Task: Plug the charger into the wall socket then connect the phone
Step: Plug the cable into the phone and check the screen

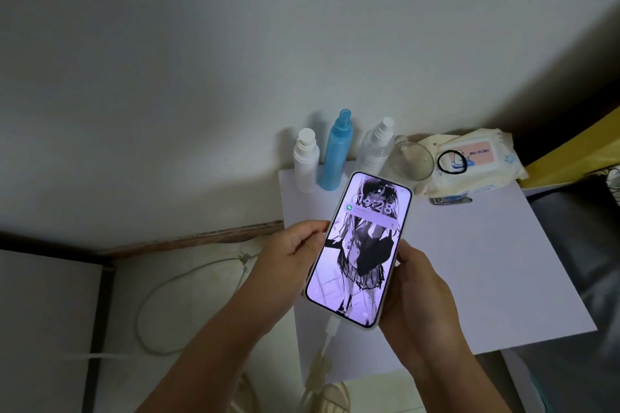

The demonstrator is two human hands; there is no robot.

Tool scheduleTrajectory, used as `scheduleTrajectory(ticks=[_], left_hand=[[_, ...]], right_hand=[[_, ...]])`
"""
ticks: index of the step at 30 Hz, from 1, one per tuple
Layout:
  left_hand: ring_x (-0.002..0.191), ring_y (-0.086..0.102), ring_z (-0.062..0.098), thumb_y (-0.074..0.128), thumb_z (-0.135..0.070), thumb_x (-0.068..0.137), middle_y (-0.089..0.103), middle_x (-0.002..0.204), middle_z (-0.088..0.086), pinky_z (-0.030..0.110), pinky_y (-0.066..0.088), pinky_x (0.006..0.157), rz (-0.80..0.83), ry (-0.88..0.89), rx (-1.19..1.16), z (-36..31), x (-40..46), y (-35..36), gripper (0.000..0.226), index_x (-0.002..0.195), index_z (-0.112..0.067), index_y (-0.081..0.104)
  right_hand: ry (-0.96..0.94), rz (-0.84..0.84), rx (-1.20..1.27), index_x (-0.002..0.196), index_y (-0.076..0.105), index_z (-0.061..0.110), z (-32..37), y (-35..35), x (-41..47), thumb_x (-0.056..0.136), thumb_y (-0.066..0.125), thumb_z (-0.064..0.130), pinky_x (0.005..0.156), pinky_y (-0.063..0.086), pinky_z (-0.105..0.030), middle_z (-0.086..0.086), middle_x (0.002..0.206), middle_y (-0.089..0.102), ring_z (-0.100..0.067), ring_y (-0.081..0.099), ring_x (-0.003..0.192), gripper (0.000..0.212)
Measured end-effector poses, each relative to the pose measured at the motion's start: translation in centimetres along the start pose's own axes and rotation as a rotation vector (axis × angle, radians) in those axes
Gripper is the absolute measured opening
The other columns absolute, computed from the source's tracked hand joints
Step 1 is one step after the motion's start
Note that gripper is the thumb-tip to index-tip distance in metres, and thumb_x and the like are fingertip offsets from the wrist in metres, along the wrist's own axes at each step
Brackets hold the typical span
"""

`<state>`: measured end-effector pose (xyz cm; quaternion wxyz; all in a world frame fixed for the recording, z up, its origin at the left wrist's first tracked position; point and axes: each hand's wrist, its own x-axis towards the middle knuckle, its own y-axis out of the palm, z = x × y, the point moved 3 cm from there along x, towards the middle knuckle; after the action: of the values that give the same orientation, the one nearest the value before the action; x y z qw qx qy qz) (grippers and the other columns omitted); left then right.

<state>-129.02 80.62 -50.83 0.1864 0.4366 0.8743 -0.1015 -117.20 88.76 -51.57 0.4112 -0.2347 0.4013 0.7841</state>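
The phone (pixel 360 248) is held up over the left edge of a white table (pixel 503 261), screen lit with a lock-screen picture and clock. My left hand (pixel 288 265) grips its left edge and my right hand (pixel 416 292) wraps its lower right side. A white cable plug (pixel 332 327) sits in the phone's bottom port, and the white cable (pixel 161 295) loops across the floor on the left. No wall socket or charger brick is in view.
At the table's back stand a white bottle (pixel 306 161), a blue spray bottle (pixel 337 154), a clear spray bottle (pixel 375 147) and a tipped glass (pixel 411 159). A wet-wipes pack (pixel 469 161) with a black hair tie lies behind. A dark panel (pixel 47 329) is at the left.
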Motion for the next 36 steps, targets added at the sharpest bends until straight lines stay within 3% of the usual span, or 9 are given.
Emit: scheduleTrajectory(ticks=[2,6,13,17,21,25,29,32,36], left_hand=[[0.073,0.063,0.007,0.043,-0.011,0.092,0.072,0.088,-0.002,0.011,0.046,0.057,0.003,-0.01,0.009,0.6,0.1,0.1,0.027,0.098,-0.02,0.068],[0.063,0.058,0.002,0.044,-0.009,0.091,0.069,0.077,-0.008,0.008,0.042,0.05,-0.004,-0.004,0.029,1.3,0.2,0.4,0.027,0.092,-0.021,0.068],[0.062,0.059,-0.002,0.045,-0.009,0.091,0.071,0.07,-0.018,0.007,0.043,0.05,0.01,0.002,0.036,1.5,0.6,0.9,0.029,0.092,-0.024,0.069],[0.068,0.062,-0.004,0.045,-0.01,0.091,0.073,0.075,-0.018,0.006,0.044,0.055,0.032,0.007,0.024,1.3,0.9,1.1,0.031,0.094,-0.028,0.07],[0.074,0.064,-0.003,0.046,-0.009,0.091,0.074,0.078,-0.02,0.007,0.048,0.063,0.045,0.019,0.035,1.2,1.3,1.2,0.036,0.092,-0.034,0.071],[0.057,0.057,-0.012,0.045,-0.005,0.09,0.07,0.065,-0.027,-0.001,0.04,0.053,0.039,0.029,0.063,1.1,1.6,1.5,0.033,0.101,-0.025,0.069],[0.057,0.057,-0.014,0.045,-0.005,0.09,0.07,0.065,-0.03,-0.001,0.04,0.053,0.037,0.051,0.085,1.2,1.7,1.5,0.037,0.094,-0.033,0.069],[0.049,0.052,-0.013,0.045,-0.005,0.09,0.068,0.058,-0.028,-0.002,0.036,0.048,0.043,0.066,0.096,1.1,1.8,1.4,0.033,0.098,-0.025,0.07],[0.05,0.049,-0.013,0.046,-0.006,0.09,0.066,0.058,-0.026,0.001,0.037,0.048,0.043,0.084,0.125,1.2,1.9,1.2,0.043,0.081,-0.041,0.07]], right_hand=[[-0.003,0.011,0.017,0.079,0.078,0.01,-0.1,-0.4,-0.1,0.085,0.05,0.025,0.077,0.056,-0.04,-0.011,0.087,0.078,-0.025,0.074,0.076,0.033],[0.065,0.054,0.077,0.095,0.075,0.007,-0.4,-1.1,-0.3,0.074,0.056,0.03,0.08,0.057,-0.039,-0.015,0.1,0.075,-0.028,0.073,0.088,0.036],[0.138,0.141,0.199,0.107,0.069,0.001,-0.5,-2.1,0.5,0.08,0.051,0.025,0.097,0.047,-0.045,-0.021,0.113,0.07,-0.033,0.067,0.103,0.041],[0.14,0.159,0.216,0.1,0.073,0.003,-0.4,-2.3,0.8,0.075,0.053,0.025,0.087,0.055,-0.047,-0.019,0.106,0.073,-0.031,0.071,0.095,0.038],[0.149,0.151,0.239,0.099,0.074,0.003,-0.3,-2.6,1.3,0.071,0.056,0.024,0.085,0.054,-0.049,-0.019,0.106,0.073,-0.031,0.071,0.094,0.038],[0.156,0.167,0.247,0.101,0.073,0.004,-0.1,-2.7,1.6,0.075,0.053,0.024,0.086,0.055,-0.048,-0.019,0.108,0.072,-0.032,0.07,0.096,0.039],[0.166,0.155,0.264,0.108,0.069,0.002,-0.2,-2.9,1.8,0.076,0.052,0.023,0.085,0.056,-0.047,-0.022,0.112,0.07,-0.035,0.068,0.101,0.043],[0.17,0.149,0.256,0.105,0.07,0.003,-0.1,-3.0,2.0,0.072,0.054,0.023,0.077,0.059,-0.047,-0.022,0.11,0.07,-0.034,0.072,0.09,0.042],[0.174,0.149,0.214,0.108,0.07,0.003,0.0,-3.0,2.0,0.071,0.055,0.024,0.079,0.058,-0.047,-0.021,0.113,0.069,-0.033,0.071,0.093,0.044]])
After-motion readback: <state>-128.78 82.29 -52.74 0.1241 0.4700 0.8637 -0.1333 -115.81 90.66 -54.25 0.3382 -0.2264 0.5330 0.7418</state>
